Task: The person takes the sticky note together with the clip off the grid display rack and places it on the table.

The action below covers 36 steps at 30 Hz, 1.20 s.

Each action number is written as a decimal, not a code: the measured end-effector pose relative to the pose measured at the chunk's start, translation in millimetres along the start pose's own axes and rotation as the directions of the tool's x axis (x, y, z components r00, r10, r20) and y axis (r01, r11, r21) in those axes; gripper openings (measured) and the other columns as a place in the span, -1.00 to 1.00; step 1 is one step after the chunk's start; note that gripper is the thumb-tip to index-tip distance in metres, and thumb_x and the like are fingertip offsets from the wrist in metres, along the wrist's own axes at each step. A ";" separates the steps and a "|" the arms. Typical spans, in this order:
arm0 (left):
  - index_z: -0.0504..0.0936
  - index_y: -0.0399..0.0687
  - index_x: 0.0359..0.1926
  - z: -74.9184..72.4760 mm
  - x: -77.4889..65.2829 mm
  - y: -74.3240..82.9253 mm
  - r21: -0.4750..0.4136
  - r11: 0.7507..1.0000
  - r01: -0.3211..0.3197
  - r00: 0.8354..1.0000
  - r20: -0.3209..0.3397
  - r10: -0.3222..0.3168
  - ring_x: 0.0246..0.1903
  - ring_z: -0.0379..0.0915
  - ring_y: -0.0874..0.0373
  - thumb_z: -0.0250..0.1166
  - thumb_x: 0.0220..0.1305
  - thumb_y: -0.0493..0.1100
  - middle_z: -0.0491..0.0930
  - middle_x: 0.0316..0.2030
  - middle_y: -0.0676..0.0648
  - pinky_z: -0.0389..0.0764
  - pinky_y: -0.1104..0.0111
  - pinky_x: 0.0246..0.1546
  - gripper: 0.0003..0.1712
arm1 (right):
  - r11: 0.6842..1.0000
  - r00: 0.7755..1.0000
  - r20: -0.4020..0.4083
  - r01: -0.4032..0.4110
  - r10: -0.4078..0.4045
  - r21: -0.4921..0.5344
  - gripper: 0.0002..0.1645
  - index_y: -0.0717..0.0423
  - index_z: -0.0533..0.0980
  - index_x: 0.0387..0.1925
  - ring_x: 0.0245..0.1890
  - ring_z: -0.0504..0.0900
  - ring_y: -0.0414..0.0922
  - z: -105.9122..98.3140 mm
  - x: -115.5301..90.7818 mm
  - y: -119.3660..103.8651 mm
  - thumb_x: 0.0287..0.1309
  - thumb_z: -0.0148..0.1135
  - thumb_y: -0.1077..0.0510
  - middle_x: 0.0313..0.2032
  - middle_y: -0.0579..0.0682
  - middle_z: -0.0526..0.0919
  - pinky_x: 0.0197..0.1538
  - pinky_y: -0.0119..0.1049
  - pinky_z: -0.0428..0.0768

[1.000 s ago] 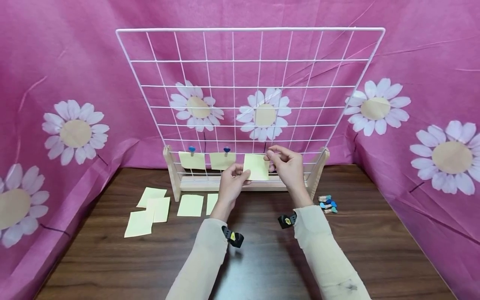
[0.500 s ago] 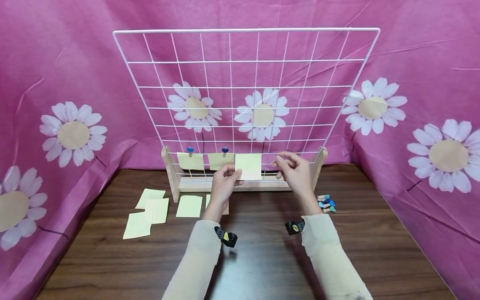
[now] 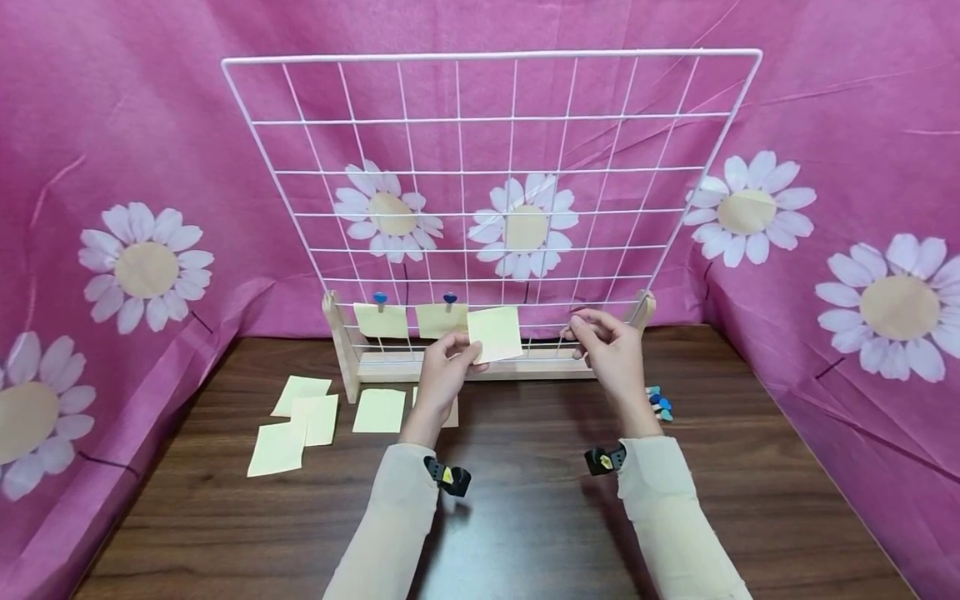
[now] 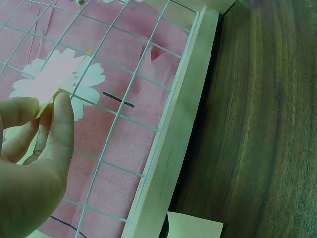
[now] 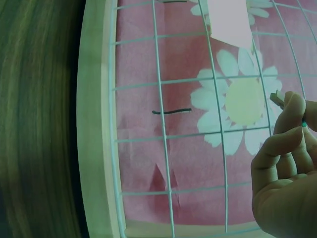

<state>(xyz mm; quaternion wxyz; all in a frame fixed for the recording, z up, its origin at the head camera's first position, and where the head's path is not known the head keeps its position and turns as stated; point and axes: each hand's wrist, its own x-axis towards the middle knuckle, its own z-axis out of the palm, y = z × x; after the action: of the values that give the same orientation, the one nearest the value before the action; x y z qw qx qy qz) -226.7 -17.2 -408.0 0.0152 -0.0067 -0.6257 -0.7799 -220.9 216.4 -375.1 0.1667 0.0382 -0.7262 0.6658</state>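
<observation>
My left hand point(image 3: 444, 375) pinches a pale yellow sticky note point(image 3: 497, 333) by its lower left edge. The note is slightly tilted, in front of the lower part of a white wire grid point(image 3: 491, 55). To its right, my right hand point(image 3: 611, 358) pinches a small clothespin, whose wooden tip point(image 5: 277, 98) pokes out between the fingertips in the right wrist view; the fingers hide most of it. Two other notes point(image 3: 381, 322) hang on the grid at the left, each under a clothespin with a blue heart point(image 3: 380, 297).
The grid stands in a wooden base point(image 3: 525, 369) on a brown table point(image 3: 525, 517). Several loose sticky notes point(image 3: 275, 448) lie at the left, some overlapping. Several clothespins point(image 3: 660, 403) lie at the right, partly behind my right wrist. Pink cloth point(image 3: 45, 100) with daisies surrounds the table.
My left hand has shifted a little left with the note, which now leans slightly. My right hand has drawn away to the right, still pinching the clothespin.
</observation>
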 end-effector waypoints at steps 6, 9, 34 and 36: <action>0.59 -0.53 -0.11 -2.3 -0.1 -1.3 0.018 1.000 -0.018 1.000 0.014 0.018 -0.31 0.59 0.19 0.24 0.35 -0.44 0.58 -0.27 -0.18 0.77 0.27 -0.18 -0.83 | 1.000 0.999 -0.039 -0.016 0.016 0.010 -0.77 0.34 0.61 -0.09 -0.67 0.54 -0.26 -9.1 -2.4 4.5 0.37 0.28 0.21 -0.49 -0.14 0.73 -0.66 -0.52 0.39; 0.60 -0.53 -0.12 -3.3 -0.8 -1.9 0.026 0.999 -0.026 1.000 0.015 0.025 -0.32 0.58 0.20 0.25 0.33 -0.44 0.60 -0.30 -0.17 0.77 0.31 -0.21 -0.84 | 1.000 0.998 -0.054 -0.022 0.023 0.019 -0.81 0.30 0.62 -0.11 -0.67 0.54 -0.27 -13.2 -3.9 7.3 0.37 0.28 0.22 -0.50 -0.15 0.73 -0.66 -0.53 0.39; 0.60 -0.47 -0.04 -22.1 -12.1 -5.4 0.120 0.993 0.001 0.999 0.033 -0.005 -0.38 0.57 0.22 0.32 0.29 -0.43 0.73 -0.25 -0.27 0.76 0.31 -0.22 -0.76 | 0.991 0.983 -0.134 -0.133 0.127 -0.030 -0.73 0.39 0.58 -0.10 -0.65 0.58 -0.26 -49.0 -20.2 18.2 0.33 0.32 0.22 -0.49 -0.20 0.69 -0.62 -0.48 0.51; 0.61 -0.46 -0.05 -23.2 -12.6 -7.0 0.130 0.992 0.001 1.000 0.023 -0.004 -0.37 0.57 0.22 0.33 0.29 -0.42 0.73 -0.25 -0.27 0.76 0.31 -0.22 -0.77 | 0.989 0.980 -0.145 -0.144 0.139 -0.020 -0.77 0.35 0.60 -0.14 -0.66 0.57 -0.25 -51.5 -21.3 19.2 0.32 0.33 0.22 -0.49 -0.17 0.68 -0.63 -0.48 0.48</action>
<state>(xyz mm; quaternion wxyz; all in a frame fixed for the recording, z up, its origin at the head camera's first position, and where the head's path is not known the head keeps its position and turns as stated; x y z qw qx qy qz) -214.1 -38.1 -420.2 0.0075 -0.0141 -0.6753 -0.7374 -196.3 265.4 -396.7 0.1710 -0.0638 -0.7233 0.6659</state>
